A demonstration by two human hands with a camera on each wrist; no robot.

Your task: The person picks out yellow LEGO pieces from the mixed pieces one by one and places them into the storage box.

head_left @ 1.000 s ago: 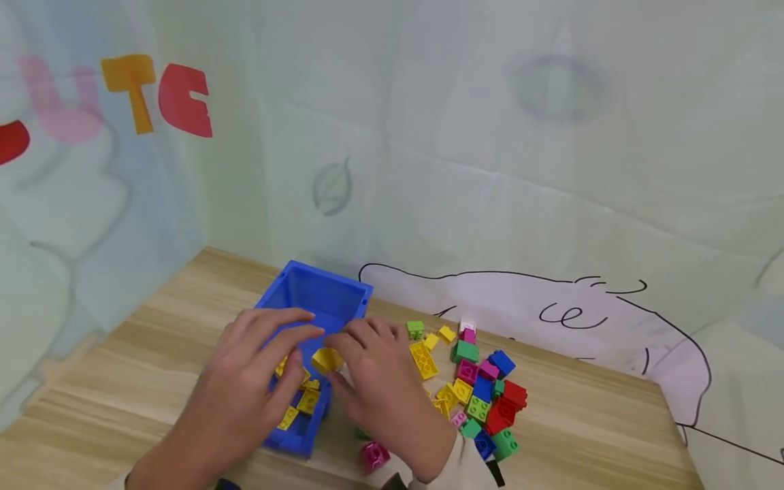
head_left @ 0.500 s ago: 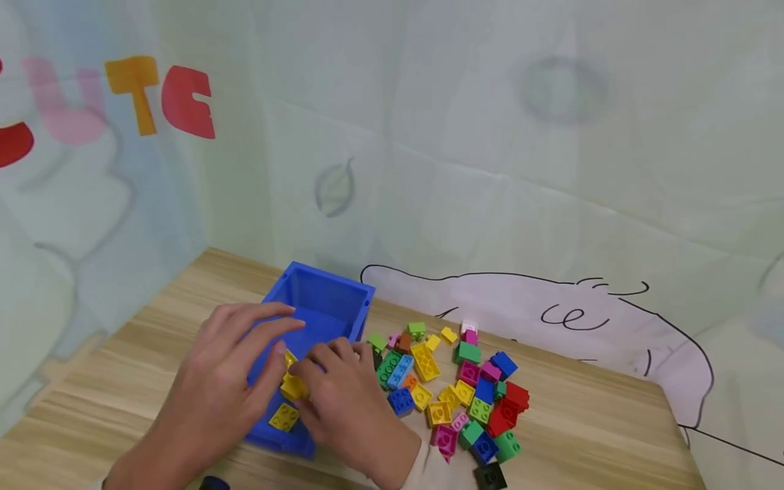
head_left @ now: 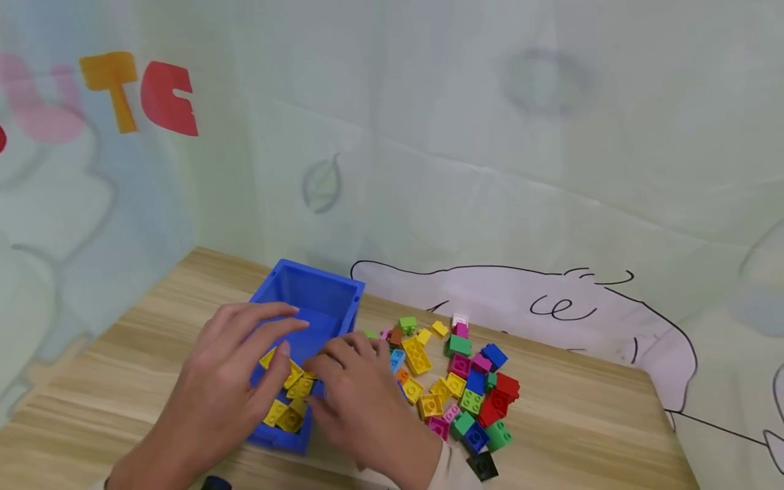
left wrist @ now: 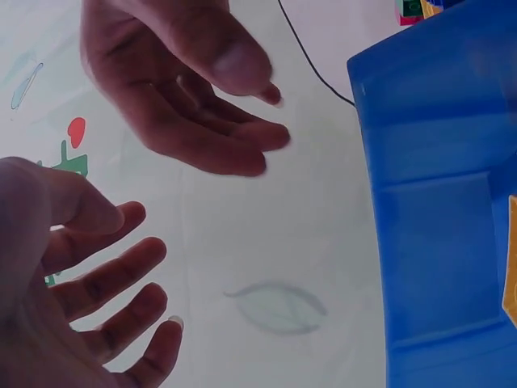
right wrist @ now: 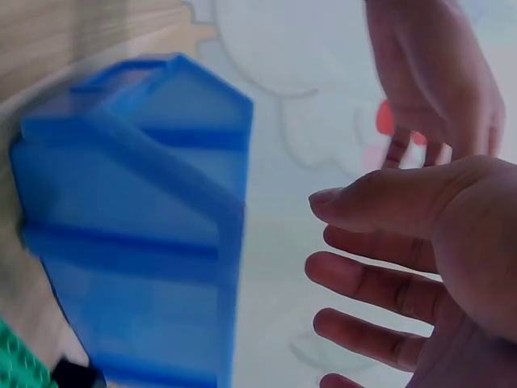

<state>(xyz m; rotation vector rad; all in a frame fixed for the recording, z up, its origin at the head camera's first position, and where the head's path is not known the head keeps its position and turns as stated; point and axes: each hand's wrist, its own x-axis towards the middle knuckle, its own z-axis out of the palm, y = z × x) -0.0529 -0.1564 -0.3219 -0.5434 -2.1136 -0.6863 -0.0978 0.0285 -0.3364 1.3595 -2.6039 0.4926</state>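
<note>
A blue plastic box (head_left: 318,289) stands on the wooden table, with several yellow toy bricks (head_left: 290,416) lying loose in its near half. Over its left side hovers my left hand (head_left: 229,374), fingers spread and softly bent, holding nothing. My right hand (head_left: 370,401) is above the near right rim, fingertips just over the bricks, and grips nothing. In the left wrist view both the left hand (left wrist: 89,283) and the right hand (left wrist: 178,89) have bare, relaxed fingers. The right wrist view shows the right hand (right wrist: 452,267) beside the box's outer wall (right wrist: 121,202).
Right of the box, many loose bricks of mixed colours, such as a green brick (head_left: 458,345) and a red brick (head_left: 505,386), are spread on the table (head_left: 569,422). A black brick (head_left: 482,466) lies nearest the front. A printed cloth (head_left: 429,170) hangs behind the table.
A second ago my right hand pinched a yellow brick over the box. It lowered the brick among the others, let go, and has risen slightly to the right. The left hand stays nearly still.
</note>
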